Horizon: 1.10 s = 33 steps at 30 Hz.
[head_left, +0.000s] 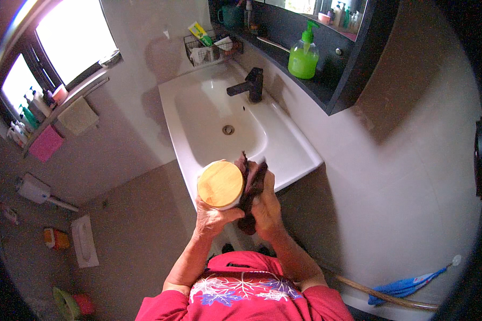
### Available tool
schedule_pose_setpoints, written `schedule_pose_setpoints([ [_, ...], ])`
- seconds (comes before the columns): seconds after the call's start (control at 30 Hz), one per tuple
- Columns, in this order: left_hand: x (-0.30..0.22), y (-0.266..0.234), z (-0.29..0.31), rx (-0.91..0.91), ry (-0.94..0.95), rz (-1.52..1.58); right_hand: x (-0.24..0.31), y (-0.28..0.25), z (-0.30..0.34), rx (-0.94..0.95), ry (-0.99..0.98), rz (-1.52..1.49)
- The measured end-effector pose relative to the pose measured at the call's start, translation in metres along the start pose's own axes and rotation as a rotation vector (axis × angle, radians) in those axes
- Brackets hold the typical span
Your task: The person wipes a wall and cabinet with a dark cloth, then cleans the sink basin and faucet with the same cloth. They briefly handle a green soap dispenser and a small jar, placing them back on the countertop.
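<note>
One round, wood-lidded container [220,184] sits in the grip of the left hand [211,219], above the near edge of a white sink [296,151]; the right hand [268,209] clutches a dark brown cloth [253,184] just beside the container.

The lid [220,183] looks like smooth wood with visible grain. The cloth [253,186] is matt, wrinkled fabric. The sink [195,117] has a smooth, glossy, ceramic-like surface, its drain [228,130] shiny metal. The tap [256,87] looks matt. The soap bottle [303,60] is see-through plastic, the shirt [246,307] matt fabric.
</note>
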<state>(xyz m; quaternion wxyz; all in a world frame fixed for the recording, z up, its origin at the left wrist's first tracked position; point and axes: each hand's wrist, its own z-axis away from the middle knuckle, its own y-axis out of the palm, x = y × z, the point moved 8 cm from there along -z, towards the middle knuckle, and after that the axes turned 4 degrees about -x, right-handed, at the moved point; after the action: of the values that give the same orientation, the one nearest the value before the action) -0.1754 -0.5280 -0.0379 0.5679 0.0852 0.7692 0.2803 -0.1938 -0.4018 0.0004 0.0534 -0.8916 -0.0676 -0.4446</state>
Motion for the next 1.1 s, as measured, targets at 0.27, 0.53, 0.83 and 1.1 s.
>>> schedule_pose_setpoints([
  [0.27, -0.035, 0.02, 0.001, 0.144, 0.479, -0.756, -0.045, 0.014, -0.04, 0.318, 0.504, -0.529],
  [0.53, -0.001, -0.02, -0.02, -0.066, 0.152, -0.261, -0.065, 0.023, -0.012, 0.128, 0.547, -0.042],
  [0.83, 0.025, -0.024, -0.029, -0.133, -0.22, 0.036, -0.007, 0.036, 0.023, -0.033, -0.337, 0.459],
  [1.1, 0.006, 0.013, -0.031, 0.312, 0.018, -0.448, -0.002, 0.007, -0.054, 0.151, 0.044, 0.018],
])
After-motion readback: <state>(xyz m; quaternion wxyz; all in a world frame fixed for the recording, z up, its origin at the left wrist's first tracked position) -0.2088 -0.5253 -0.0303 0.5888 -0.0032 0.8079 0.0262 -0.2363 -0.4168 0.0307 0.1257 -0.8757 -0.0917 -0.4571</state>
